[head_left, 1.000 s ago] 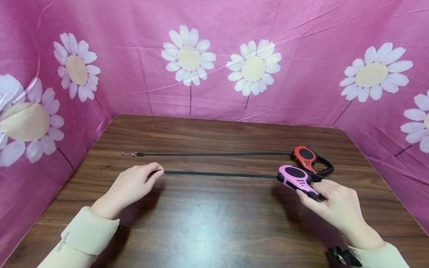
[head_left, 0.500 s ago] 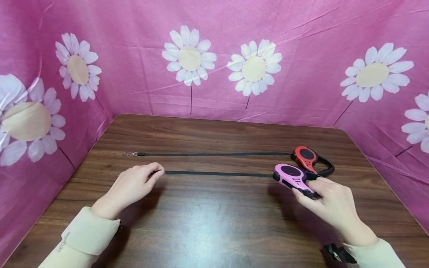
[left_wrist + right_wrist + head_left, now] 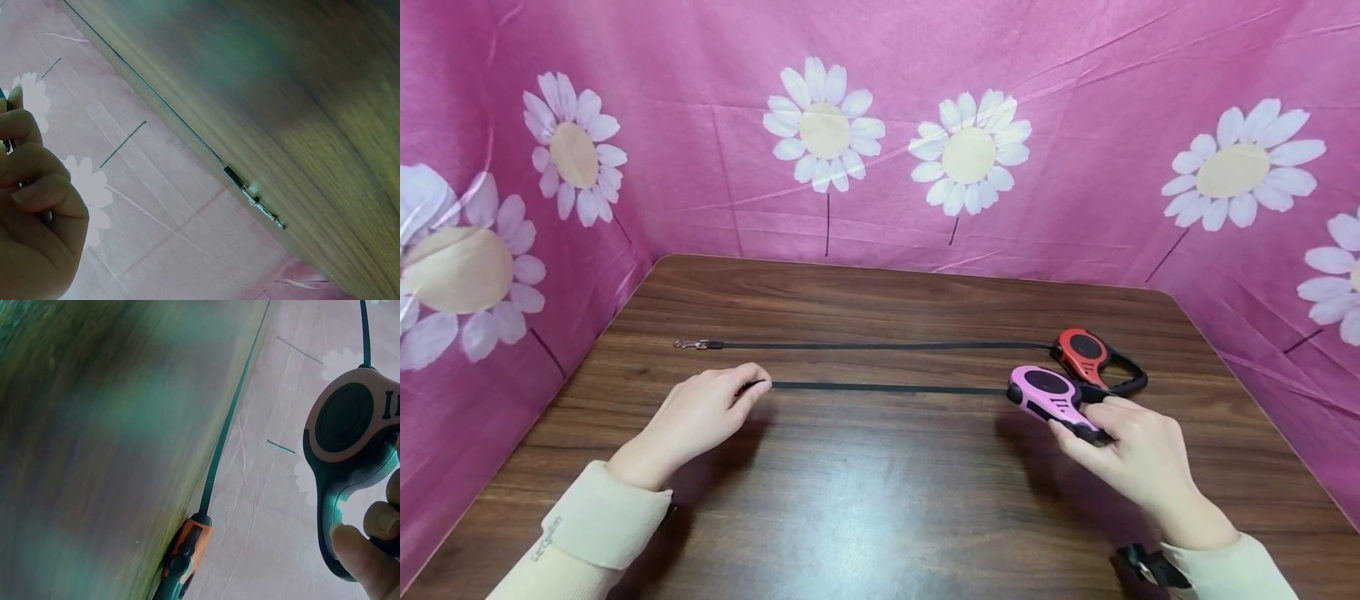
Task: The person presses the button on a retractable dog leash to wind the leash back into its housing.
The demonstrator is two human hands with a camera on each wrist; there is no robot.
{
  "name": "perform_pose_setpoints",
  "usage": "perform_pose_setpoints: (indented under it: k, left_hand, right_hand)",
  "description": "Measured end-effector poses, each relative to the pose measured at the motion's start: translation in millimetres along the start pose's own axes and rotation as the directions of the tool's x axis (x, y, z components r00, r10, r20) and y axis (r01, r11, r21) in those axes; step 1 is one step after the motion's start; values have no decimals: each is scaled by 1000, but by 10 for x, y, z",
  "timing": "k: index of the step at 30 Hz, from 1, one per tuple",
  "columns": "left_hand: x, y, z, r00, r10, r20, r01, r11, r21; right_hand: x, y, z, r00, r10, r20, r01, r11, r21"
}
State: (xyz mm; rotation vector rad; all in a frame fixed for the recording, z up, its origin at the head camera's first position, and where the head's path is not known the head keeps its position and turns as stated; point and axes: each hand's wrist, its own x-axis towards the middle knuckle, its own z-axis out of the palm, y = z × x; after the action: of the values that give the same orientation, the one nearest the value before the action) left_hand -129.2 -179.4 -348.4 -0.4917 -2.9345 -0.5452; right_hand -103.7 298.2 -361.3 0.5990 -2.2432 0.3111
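Tabletop (image 3: 850, 467) looks like smooth dark wood grain, real or laminate is hard to tell, and it's glossy enough to throw a big soft glare patch. The pink reel (image 3: 1054, 398) seems to be hard, smooth plastic with black plastic trim, and the red reel (image 3: 1081, 352) looks like the same stuff. The pink reel's strap (image 3: 887, 387) reads as flat, matt tape. The clip (image 3: 264, 207) is shiny metal. Backdrop (image 3: 895, 229) is creased cloth, kinda satiny; the sleeves (image 3: 606, 517) are matt fabric.
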Motion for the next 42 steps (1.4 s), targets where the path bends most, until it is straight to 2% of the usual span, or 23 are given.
perform_pose_setpoints:
  k: [27,42]
  left_hand:
    - [6,36,24,1000,-5,9,5,1000,-20]
    - [70,102,81,1000,18,21,-18,1000,-22]
  right_hand:
    - [31,-74,100,1000,7,-17,-6,999,32]
    - [24,-81,130,1000,9,-3,-8,999,33]
